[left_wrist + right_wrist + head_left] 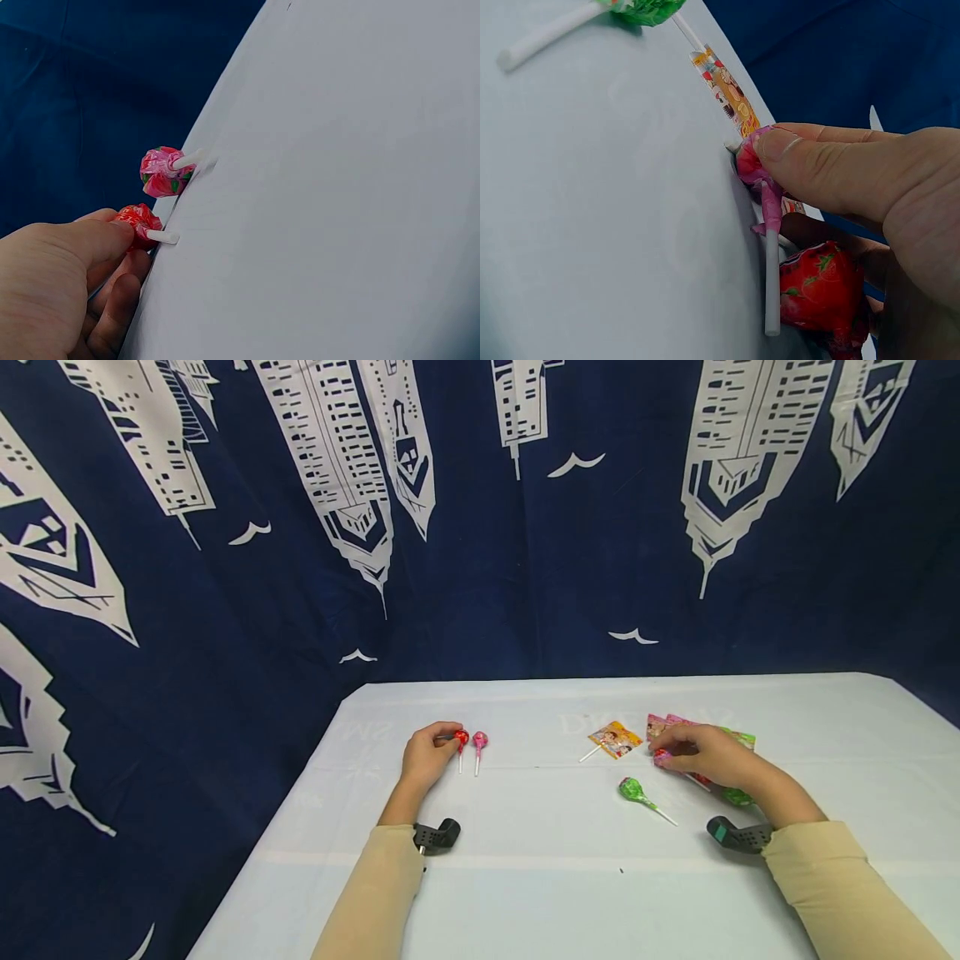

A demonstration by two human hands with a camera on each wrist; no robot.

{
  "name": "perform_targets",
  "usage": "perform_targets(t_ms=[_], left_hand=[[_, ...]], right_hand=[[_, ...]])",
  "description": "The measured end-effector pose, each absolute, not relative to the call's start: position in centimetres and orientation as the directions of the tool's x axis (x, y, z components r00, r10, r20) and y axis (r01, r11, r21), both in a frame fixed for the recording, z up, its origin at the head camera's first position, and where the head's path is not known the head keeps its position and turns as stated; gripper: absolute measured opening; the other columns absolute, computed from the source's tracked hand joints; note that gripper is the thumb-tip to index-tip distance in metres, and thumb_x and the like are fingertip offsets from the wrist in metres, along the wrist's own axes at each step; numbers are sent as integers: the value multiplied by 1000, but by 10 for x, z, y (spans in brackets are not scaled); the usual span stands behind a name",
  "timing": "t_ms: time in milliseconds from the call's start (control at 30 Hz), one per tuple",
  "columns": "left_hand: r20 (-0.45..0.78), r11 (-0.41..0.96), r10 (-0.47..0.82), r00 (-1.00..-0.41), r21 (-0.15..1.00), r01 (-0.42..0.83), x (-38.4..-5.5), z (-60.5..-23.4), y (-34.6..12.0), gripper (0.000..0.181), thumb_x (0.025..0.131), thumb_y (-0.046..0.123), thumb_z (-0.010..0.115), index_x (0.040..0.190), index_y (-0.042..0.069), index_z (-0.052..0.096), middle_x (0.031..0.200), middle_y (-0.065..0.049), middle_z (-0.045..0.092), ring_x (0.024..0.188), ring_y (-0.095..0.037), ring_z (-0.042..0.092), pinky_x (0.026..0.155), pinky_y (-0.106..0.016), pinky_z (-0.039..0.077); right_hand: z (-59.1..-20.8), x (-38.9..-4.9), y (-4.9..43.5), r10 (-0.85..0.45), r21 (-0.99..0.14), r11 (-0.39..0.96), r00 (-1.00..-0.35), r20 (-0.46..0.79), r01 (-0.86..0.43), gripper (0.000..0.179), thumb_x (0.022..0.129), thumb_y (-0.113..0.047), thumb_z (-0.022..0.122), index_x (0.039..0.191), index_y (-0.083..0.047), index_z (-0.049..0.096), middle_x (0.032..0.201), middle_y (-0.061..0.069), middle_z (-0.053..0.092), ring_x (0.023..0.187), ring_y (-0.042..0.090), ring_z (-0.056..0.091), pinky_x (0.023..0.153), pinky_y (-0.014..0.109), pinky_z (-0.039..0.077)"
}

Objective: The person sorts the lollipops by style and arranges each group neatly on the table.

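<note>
My left hand (429, 758) pinches a red-wrapped lollipop (139, 223) by its head between thumb and fingers, its white stick toward me. Just right of it, a pink lollipop (480, 741) lies on the table with its stick pointing the same way. On the right side, my right hand (705, 758) pinches a pink and red lollipop (754, 161) by the head, its white stick hanging down in the right wrist view. Beneath those fingers shows a larger red strawberry-print lollipop (821, 289). The right hand partly hides the sweets under it.
Left of my right hand lie an orange flat-wrapped lollipop (617, 739) and a green lollipop (632, 789). Pink packets (657, 724) and a green packet (744, 739) lie behind the hand; another green wrapper (738, 796) shows beneath the wrist. A dark blue printed curtain (480, 568) hangs behind the white table (540, 827).
</note>
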State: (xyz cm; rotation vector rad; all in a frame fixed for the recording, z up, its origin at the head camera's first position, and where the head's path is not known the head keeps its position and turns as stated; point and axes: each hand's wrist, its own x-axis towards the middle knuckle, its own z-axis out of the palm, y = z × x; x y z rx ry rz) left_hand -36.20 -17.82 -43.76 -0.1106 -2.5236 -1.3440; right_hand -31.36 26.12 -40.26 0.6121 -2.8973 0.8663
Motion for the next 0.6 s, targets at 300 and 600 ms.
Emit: perform_targets(t_ms=[300, 600], left_hand=[[276, 556, -58, -959, 807, 199, -363, -437, -177, 22, 89, 11, 73, 111, 15, 76, 113, -5, 75, 85, -14, 66, 73, -24, 48], [271, 554, -57, -961, 809, 195, -362, -436, -177, 23, 89, 11, 72, 111, 16, 76, 114, -5, 75, 85, -14, 66, 72, -25, 48]], right_hand=[[-402, -311, 262, -347, -517, 773, -927, 143, -369, 23, 88, -24, 77, 110, -19, 75, 121, 11, 69, 107, 23, 61, 87, 32, 50], [-401, -311, 260, -350, -541, 758, -927, 131, -363, 24, 87, -22, 77, 110, -17, 75, 117, 9, 70, 99, 18, 58, 81, 26, 49]])
